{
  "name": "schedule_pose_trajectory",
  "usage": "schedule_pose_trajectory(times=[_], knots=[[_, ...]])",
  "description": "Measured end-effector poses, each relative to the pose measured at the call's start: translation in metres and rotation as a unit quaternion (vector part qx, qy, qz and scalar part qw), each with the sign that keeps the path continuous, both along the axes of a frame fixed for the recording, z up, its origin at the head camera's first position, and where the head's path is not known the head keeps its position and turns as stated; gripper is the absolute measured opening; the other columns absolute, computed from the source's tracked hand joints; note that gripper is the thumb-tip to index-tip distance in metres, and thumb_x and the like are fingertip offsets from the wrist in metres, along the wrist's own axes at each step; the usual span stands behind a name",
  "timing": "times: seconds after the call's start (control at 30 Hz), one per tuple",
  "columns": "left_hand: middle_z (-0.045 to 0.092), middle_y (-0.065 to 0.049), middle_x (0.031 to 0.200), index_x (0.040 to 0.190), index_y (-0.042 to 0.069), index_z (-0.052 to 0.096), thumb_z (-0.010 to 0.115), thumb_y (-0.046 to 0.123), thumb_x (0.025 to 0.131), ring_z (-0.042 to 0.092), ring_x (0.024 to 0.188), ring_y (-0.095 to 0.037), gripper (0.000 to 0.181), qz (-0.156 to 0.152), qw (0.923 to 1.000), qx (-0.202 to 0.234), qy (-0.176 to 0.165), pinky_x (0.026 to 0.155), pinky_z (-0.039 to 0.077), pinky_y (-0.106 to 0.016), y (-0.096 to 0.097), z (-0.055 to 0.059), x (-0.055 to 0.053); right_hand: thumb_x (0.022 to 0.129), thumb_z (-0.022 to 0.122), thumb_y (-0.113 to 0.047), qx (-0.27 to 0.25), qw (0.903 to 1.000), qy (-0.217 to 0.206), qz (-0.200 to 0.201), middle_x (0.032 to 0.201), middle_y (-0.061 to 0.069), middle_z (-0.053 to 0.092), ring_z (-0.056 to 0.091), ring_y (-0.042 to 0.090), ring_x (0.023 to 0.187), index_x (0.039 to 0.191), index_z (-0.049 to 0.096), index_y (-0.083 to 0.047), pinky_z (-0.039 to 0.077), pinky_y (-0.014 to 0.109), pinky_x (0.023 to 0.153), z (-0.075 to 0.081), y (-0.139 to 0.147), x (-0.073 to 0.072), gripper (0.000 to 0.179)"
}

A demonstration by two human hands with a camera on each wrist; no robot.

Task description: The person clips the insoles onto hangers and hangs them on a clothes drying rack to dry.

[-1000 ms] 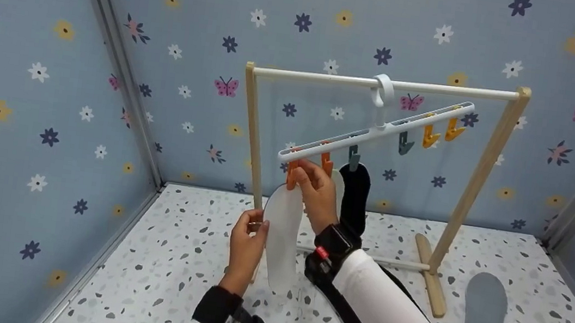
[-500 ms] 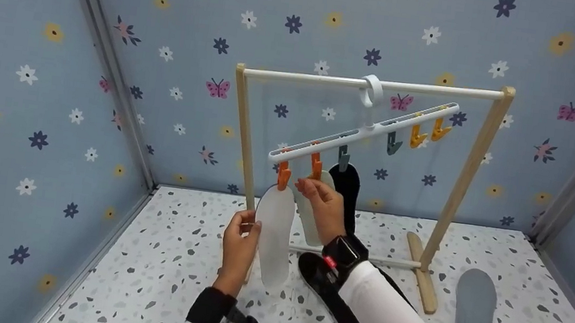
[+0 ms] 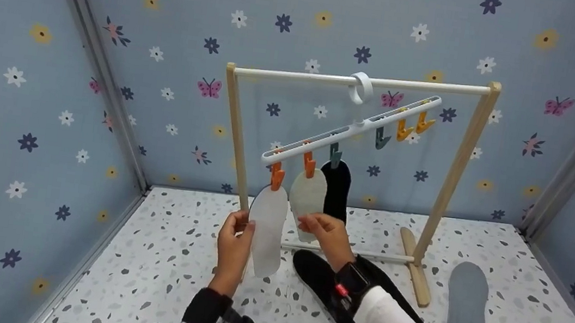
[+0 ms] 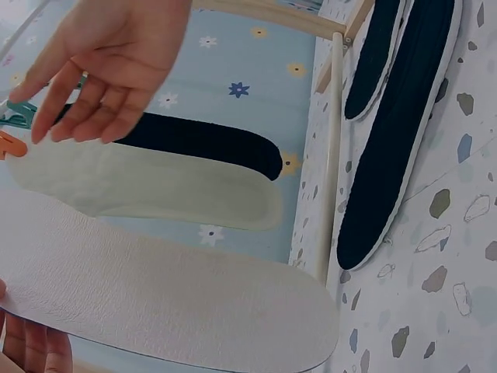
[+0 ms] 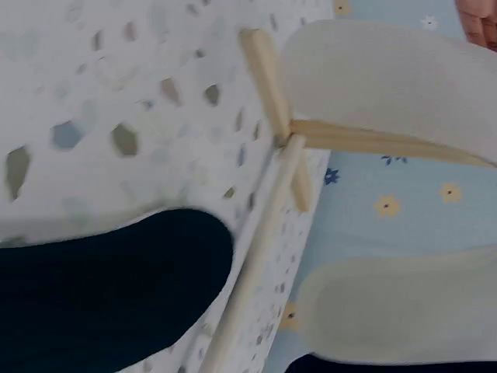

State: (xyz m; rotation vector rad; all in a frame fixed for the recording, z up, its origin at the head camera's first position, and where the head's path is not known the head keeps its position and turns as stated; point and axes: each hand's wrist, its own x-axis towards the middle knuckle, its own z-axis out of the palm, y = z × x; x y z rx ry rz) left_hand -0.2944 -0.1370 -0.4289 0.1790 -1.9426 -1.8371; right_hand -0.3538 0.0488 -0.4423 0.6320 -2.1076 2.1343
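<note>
A white insole hangs from an orange clip at the near end of the white hanger. My left hand pinches its left edge, thumb in front and fingers behind, as the left wrist view also shows. Behind it a pale green insole hangs from a second orange clip, and a black insole from a dark green one. My right hand overlaps the pale green insole's lower part in the head view. In the left wrist view, the right hand has loosely bent fingers with nothing between them.
A wooden rack with a white top bar carries the tilted hanger. Black insoles lie on the speckled surface under the right forearm. Further right lies a grey insole. Yellow clips hang unused at the hanger's far end.
My right hand has let go of the orange clip above the white insole and moved down and right. The left hand keeps its hold on the white insole. The head view has shifted slightly.
</note>
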Motion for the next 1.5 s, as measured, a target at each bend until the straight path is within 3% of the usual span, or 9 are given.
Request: schedule_pose_trajectory(times=[0.1, 0.27, 0.5, 0.7, 0.97, 1.23, 1.5], knots=[[0.059, -0.012, 0.105, 0.113, 0.001, 0.057, 0.055, 0.009, 0.094, 0.053, 0.098, -0.022, 0.02, -0.001, 1.0, 0.001, -0.002, 0.082, 0.044, -0.034, -0.004, -0.013, -0.009, 0.096, 0.052, -0.007, 0.017, 0.9996, -0.006, 0.022, 0.094, 0.02, 0.068, 0.064, 0.014, 0.085, 0.102, 0.065, 0.012, 0.05, 0.027, 0.083, 0.002, 0.005, 0.01, 0.024], [0.058, -0.011, 0.104, 0.111, 0.002, 0.057, 0.055, 0.01, 0.094, 0.054, 0.097, -0.021, 0.019, -0.003, 0.9999, -0.009, 0.004, 0.082, 0.046, -0.032, -0.004, -0.021, -0.009, 0.096, 0.053, -0.007, 0.047, 0.9987, -0.005, 0.018, 0.094, 0.024, 0.067, 0.063, 0.014, 0.084, 0.101, 0.064, 0.014, 0.05, 0.026, 0.082, 0.0, 0.015, 0.024, 0.024], [0.058, -0.012, 0.103, 0.11, 0.001, 0.058, 0.055, 0.005, 0.093, 0.055, 0.094, -0.019, 0.018, 0.004, 0.9999, 0.0, 0.015, 0.079, 0.047, -0.026, -0.006, -0.025, -0.005, 0.095, 0.054, -0.009, 0.066, 0.9975, -0.011, 0.021, 0.092, 0.015, 0.067, 0.061, 0.012, 0.084, 0.101, 0.065, 0.01, 0.048, 0.026, 0.082, -0.039, 0.03, 0.013, 0.023], [0.058, -0.011, 0.104, 0.112, 0.001, 0.057, 0.056, 0.007, 0.094, 0.054, 0.093, -0.017, 0.02, -0.006, 0.9999, -0.001, 0.01, 0.077, 0.048, -0.024, -0.008, -0.028, 0.0, 0.092, 0.061, -0.021, 0.124, 0.992, 0.003, -0.022, 0.088, 0.007, 0.068, 0.059, 0.011, 0.081, 0.1, 0.068, 0.002, 0.048, 0.026, 0.075, -0.06, 0.044, 0.011, 0.025], [0.058, -0.011, 0.103, 0.109, 0.001, 0.058, 0.056, 0.008, 0.092, 0.054, 0.09, -0.017, 0.018, -0.009, 0.9995, -0.029, -0.01, 0.08, 0.046, -0.028, -0.013, -0.031, 0.009, 0.085, 0.07, -0.02, 0.252, 0.9609, 0.06, -0.099, 0.096, 0.014, 0.066, 0.061, 0.023, 0.082, 0.102, 0.066, -0.001, 0.05, 0.033, 0.075, -0.075, 0.062, 0.021, 0.026], [0.058, -0.011, 0.107, 0.114, 0.001, 0.055, 0.057, 0.013, 0.092, 0.054, 0.09, -0.018, 0.025, -0.044, 0.996, -0.053, -0.055, 0.075, 0.045, -0.029, -0.011, -0.037, 0.021, 0.076, 0.078, -0.018, 0.358, 0.9279, 0.033, -0.097, 0.102, 0.02, 0.057, 0.057, 0.031, 0.088, 0.107, 0.057, 0.007, 0.046, 0.044, 0.077, -0.089, 0.078, 0.037, 0.044], [0.058, -0.011, 0.106, 0.117, 0.0, 0.055, 0.057, 0.013, 0.093, 0.055, 0.087, -0.015, 0.027, -0.068, 0.9924, -0.067, -0.079, 0.075, 0.046, -0.028, -0.013, -0.049, 0.031, 0.07, 0.083, -0.019, 0.394, 0.9148, -0.002, -0.088, 0.099, 0.017, 0.056, 0.056, 0.029, 0.089, 0.11, 0.055, 0.009, 0.047, 0.045, 0.079, -0.104, 0.084, 0.045, 0.056]])
